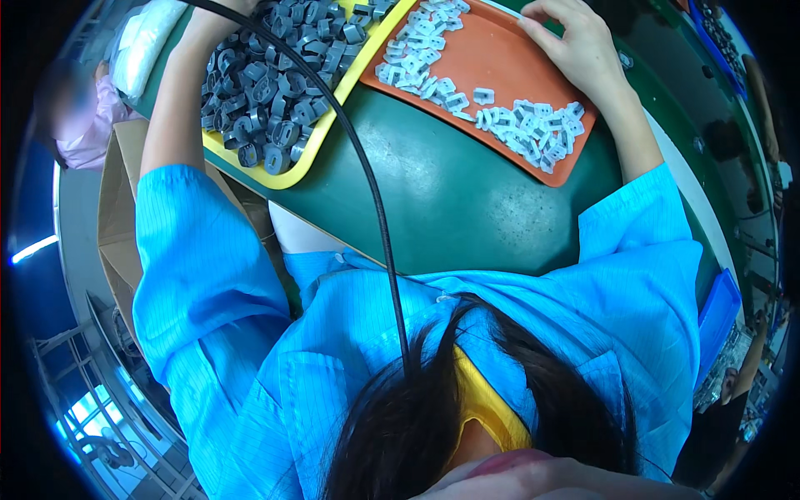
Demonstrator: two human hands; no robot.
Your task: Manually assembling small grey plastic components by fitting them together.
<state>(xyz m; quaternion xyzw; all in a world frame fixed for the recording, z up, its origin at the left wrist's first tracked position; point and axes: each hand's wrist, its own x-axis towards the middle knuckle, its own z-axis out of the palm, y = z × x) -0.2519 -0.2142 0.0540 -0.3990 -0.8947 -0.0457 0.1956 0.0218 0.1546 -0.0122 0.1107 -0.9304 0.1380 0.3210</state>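
Observation:
My left hand [223, 10] is at the top edge of the view, over the far left part of a yellow tray [287, 177]. Its fingers are cut off, so any grip is hidden. Dark grey, ring-shaped plastic parts [279, 92] are heaped in that tray. To its right lies an orange tray [500, 58] with small whitish plastic pieces [533, 129] along its left and near sides. Above the far right side of the orange tray, my right hand [577, 42] has its fingers bent and the thumb apart from them, with nothing visible between.
Both trays rest on a green tabletop [450, 208]. A black cable [364, 158] hangs across the view. Left of the table are a cardboard box [121, 212], a white plastic bag [143, 50] and a person in pink [96, 125]. A blue tray [718, 321] sits at the right.

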